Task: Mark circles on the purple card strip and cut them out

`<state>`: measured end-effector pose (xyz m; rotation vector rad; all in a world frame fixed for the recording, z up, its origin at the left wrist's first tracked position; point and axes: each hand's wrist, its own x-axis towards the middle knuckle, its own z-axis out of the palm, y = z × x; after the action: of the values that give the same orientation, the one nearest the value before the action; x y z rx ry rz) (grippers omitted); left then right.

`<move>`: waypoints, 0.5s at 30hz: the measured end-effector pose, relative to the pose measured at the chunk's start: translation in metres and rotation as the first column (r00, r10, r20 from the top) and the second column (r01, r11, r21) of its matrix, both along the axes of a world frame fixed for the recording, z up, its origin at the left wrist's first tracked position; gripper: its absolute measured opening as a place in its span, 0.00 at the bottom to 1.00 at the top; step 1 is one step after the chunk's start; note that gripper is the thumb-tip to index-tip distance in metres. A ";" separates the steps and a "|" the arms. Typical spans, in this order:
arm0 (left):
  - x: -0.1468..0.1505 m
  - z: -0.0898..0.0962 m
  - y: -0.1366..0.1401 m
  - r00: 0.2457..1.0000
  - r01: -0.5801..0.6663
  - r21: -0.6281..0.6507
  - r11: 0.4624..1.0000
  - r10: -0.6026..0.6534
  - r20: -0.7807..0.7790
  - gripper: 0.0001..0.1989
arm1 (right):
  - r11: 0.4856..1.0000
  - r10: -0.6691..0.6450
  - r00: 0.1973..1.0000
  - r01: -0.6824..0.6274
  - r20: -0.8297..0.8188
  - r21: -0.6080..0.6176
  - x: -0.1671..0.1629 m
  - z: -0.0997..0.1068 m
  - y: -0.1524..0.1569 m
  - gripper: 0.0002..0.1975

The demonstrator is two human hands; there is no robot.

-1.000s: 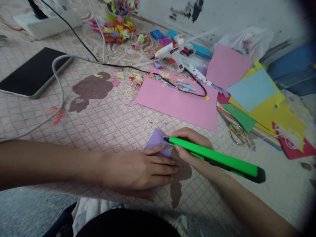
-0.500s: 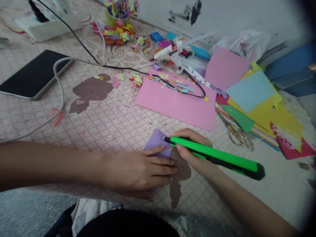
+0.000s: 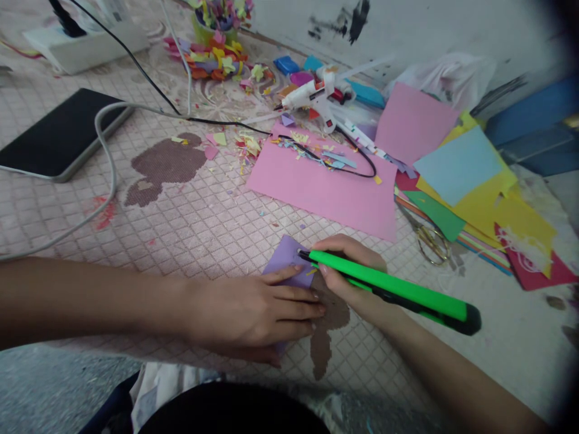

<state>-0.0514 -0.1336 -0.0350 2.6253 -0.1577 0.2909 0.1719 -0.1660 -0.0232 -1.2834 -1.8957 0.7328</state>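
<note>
My left hand [image 3: 266, 310] lies flat with its fingers stretched out, pressing a purple sheet of paper [image 3: 284, 258] onto the patterned tablecloth [image 3: 203, 235]. Much of that sheet is hidden under the palm. In my right hand [image 3: 346, 268] is a green and black utility knife [image 3: 398, 286], its fingers closed round the front part. The knife's dark tip touches or nearly touches the purple paper near its far right corner. A thin yellow scrap [image 3: 311, 272] is beside the left fingertips.
Behind my hands lies a pink sheet [image 3: 321, 199] with paper bits and a black cable. Further back is a white glue gun [image 3: 312, 96]. Scissors [image 3: 432, 241] and coloured papers [image 3: 461, 169] lie at right. A tablet-like device [image 3: 58, 135] and power strip [image 3: 85, 45] are at left.
The knife's rear end has shifted very slightly left and down, while its tip stays near the same spot on the purple paper. My left hand keeps its place.
</note>
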 end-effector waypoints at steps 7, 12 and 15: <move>0.000 -0.001 -0.001 1.000 -0.013 -0.009 1.000 0.013 0.003 0.24 | 1.000 -0.008 1.000 0.008 0.006 0.025 -0.003 0.000 0.001 0.09; 0.000 0.000 -0.001 1.000 -0.010 -0.005 1.000 0.010 -0.012 0.23 | 0.999 0.025 0.999 -0.026 0.026 0.031 -0.006 0.004 0.000 0.10; 0.000 -0.001 -0.001 1.000 -0.011 -0.013 1.000 0.011 -0.004 0.23 | 0.999 0.010 1.000 -0.011 0.007 0.034 -0.006 0.005 -0.002 0.10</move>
<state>-0.0516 -0.1347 -0.0358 2.6141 -0.1397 0.2894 0.1663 -0.1676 -0.0183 -1.2577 -1.9141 0.6996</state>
